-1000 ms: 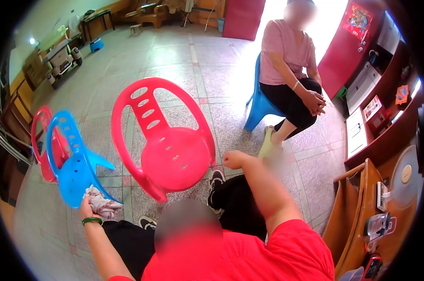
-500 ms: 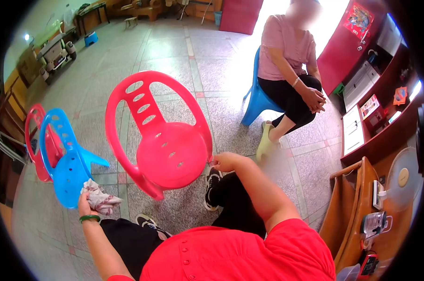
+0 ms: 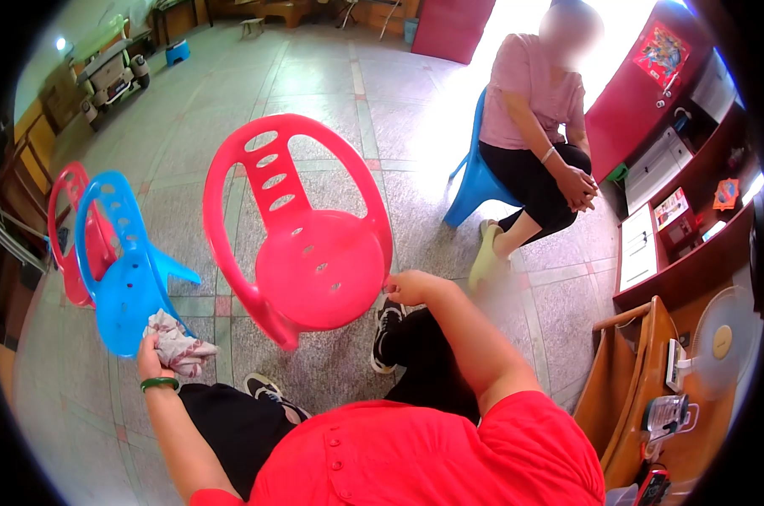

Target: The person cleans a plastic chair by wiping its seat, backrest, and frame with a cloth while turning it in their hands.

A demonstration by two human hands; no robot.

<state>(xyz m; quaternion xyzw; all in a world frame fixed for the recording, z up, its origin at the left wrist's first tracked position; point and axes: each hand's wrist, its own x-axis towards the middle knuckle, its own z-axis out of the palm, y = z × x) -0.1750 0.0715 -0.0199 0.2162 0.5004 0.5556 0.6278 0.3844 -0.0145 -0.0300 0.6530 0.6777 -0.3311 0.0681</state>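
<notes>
My left hand (image 3: 151, 358) is closed on a crumpled pale cloth (image 3: 179, 344), beside the front of a blue chair (image 3: 130, 291). A large red chair (image 3: 318, 270) stands in front of me, its seat toward me. My right hand (image 3: 405, 287) has its fingers closed at the right front edge of that red chair, and they seem to pinch its edge. Another red chair (image 3: 70, 215) is partly hidden behind the blue one.
A person (image 3: 540, 126) sits on a blue chair (image 3: 475, 198) at the upper right, hands clasped. A wooden cabinet (image 3: 643, 379) with a fan (image 3: 721, 340) is at the right. A scooter (image 3: 112, 74) stands at the upper left.
My right hand has moved left and down from beside the large red chair to its edge. My left hand still holds the cloth. The camera view has shifted slightly.
</notes>
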